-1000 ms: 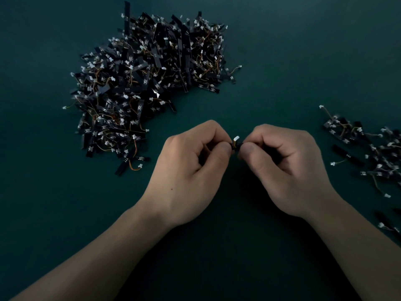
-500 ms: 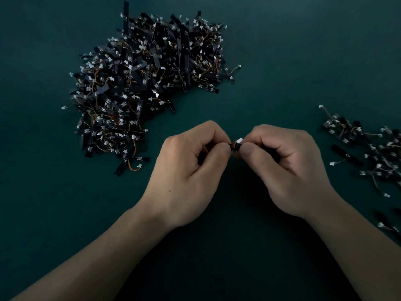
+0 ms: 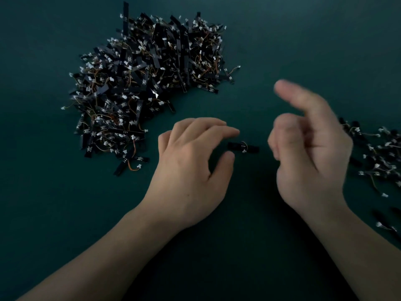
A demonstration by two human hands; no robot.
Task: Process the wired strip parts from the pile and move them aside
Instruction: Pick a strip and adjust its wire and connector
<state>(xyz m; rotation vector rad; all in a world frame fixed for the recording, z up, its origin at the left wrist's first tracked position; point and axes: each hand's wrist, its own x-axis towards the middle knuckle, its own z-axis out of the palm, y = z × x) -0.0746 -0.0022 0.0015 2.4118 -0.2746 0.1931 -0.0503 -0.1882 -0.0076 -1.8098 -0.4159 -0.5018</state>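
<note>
A wired strip (image 3: pixel 243 147) lies between the left hand (image 3: pixel 191 161), fingers loosely spread, and the blurred, half-open right hand (image 3: pixel 310 153).

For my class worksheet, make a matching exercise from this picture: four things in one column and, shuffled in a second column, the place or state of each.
Column one
1. large pile of black wired strip parts
2. single black strip part with a white connector
3. smaller scattered group of black wired strip parts
4. right hand

Column two
A. between the left hand and the right hand
B. upper left of the dark green table
C. at the right edge of view
D. blurred, holding nothing

Pairs: 1-B, 2-A, 3-C, 4-D
</note>
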